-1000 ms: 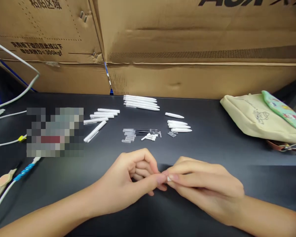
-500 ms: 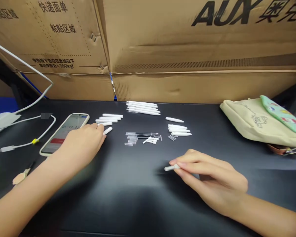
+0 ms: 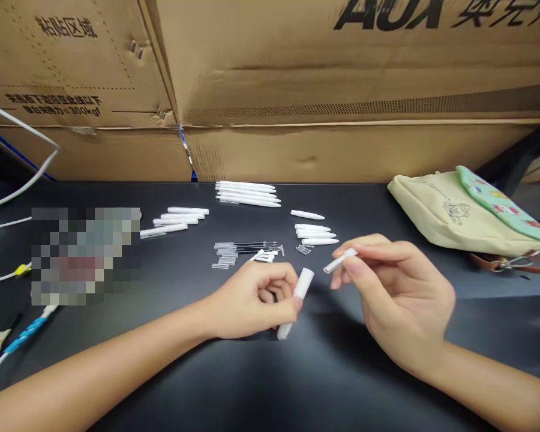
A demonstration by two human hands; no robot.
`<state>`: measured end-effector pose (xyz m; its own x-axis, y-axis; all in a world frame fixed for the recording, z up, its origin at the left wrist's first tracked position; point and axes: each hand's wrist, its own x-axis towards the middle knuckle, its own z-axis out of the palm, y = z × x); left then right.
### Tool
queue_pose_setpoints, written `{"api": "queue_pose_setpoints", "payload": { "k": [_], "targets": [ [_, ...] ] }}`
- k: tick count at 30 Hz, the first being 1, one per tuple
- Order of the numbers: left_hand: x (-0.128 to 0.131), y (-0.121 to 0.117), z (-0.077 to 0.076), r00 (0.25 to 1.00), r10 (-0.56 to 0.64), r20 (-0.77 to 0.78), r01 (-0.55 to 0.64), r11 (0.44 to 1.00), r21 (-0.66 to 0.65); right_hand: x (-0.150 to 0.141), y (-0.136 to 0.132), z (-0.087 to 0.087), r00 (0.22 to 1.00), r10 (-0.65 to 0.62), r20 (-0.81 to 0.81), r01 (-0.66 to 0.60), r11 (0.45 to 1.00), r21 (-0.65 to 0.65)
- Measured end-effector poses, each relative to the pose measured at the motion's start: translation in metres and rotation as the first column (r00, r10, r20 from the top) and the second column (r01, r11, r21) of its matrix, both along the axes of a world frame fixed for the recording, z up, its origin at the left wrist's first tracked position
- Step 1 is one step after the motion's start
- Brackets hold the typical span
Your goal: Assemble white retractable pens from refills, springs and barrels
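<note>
Near the middle of the desk, my left hand pinches a white pen barrel, which slants with its upper end towards the right. My right hand grips a small white pen part between thumb and fingers, its free end pointing down-left near the barrel but apart from it. Behind my left hand lie thin pen refills, short clear tubes and small white pieces. Beyond my right hand are several white pen tips and small springs.
Assembled white pens lie at the back. More white barrels are at left, beside a blurred-out phone and white cables. A cream pouch sits at right; cardboard boxes stand behind the desk.
My left hand has come from the barrels at left to the middle, bringing one barrel along. My right hand has risen and turned, still holding the small white part. The view has shifted slightly.
</note>
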<state>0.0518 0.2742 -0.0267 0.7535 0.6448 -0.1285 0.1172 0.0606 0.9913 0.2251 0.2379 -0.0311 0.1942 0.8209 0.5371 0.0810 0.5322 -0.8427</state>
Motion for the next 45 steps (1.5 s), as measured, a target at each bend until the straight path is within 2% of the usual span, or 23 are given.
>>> {"api": "queue_pose_setpoints", "payload": {
  "k": [5, 10, 14, 17, 20, 24, 27, 33, 37, 41, 45],
  "targets": [
    [-0.001, -0.001, 0.003, 0.999, -0.004, -0.046, 0.005, 1.0, 0.012, -0.002, 0.001, -0.003, 0.998, 0.056, 0.017, -0.054, 0.996, -0.074],
    [0.0, 0.002, 0.002, 1.0, 0.012, -0.022, -0.012, 1.0, -0.008, 0.0, -0.002, -0.007, 0.985, 0.143, 0.097, -0.134, 0.987, -0.091],
    [-0.002, 0.006, 0.0, 1.0, 0.006, 0.025, -0.004, 0.998, -0.065, 0.004, -0.001, -0.008, 0.978, 0.141, 0.15, -0.133, 0.989, -0.065],
    [-0.004, 0.008, -0.001, 0.997, 0.004, 0.081, 0.007, 0.99, -0.141, 0.005, -0.001, -0.008, 0.955, 0.209, 0.212, -0.194, 0.977, -0.086],
    [-0.004, 0.008, 0.0, 0.993, 0.014, 0.117, 0.006, 0.985, -0.17, 0.004, -0.003, -0.007, 0.907, 0.334, 0.255, -0.298, 0.939, -0.17],
    [-0.005, 0.01, 0.002, 0.993, 0.033, 0.112, -0.013, 0.984, -0.175, 0.002, -0.004, -0.008, 0.816, 0.501, 0.289, -0.442, 0.862, -0.249],
    [-0.005, 0.012, 0.001, 0.99, 0.045, 0.134, -0.019, 0.983, -0.184, 0.003, -0.004, -0.01, 0.75, 0.573, 0.33, -0.5, 0.818, -0.284],
    [-0.005, 0.012, -0.001, 0.984, 0.065, 0.168, -0.03, 0.979, -0.203, 0.004, -0.003, -0.012, 0.748, 0.545, 0.379, -0.475, 0.838, -0.269],
    [-0.004, 0.012, -0.001, 0.982, 0.082, 0.171, -0.044, 0.975, -0.216, 0.003, -0.003, -0.012, 0.732, 0.558, 0.391, -0.496, 0.83, -0.257],
    [-0.003, 0.012, 0.0, 0.983, 0.093, 0.158, -0.056, 0.973, -0.224, 0.003, -0.004, -0.013, 0.764, 0.518, 0.384, -0.458, 0.855, -0.243],
    [-0.004, 0.012, 0.0, 0.982, 0.091, 0.168, -0.052, 0.974, -0.221, 0.003, -0.003, -0.013, 0.766, 0.533, 0.36, -0.469, 0.846, -0.254]
  ]
}}
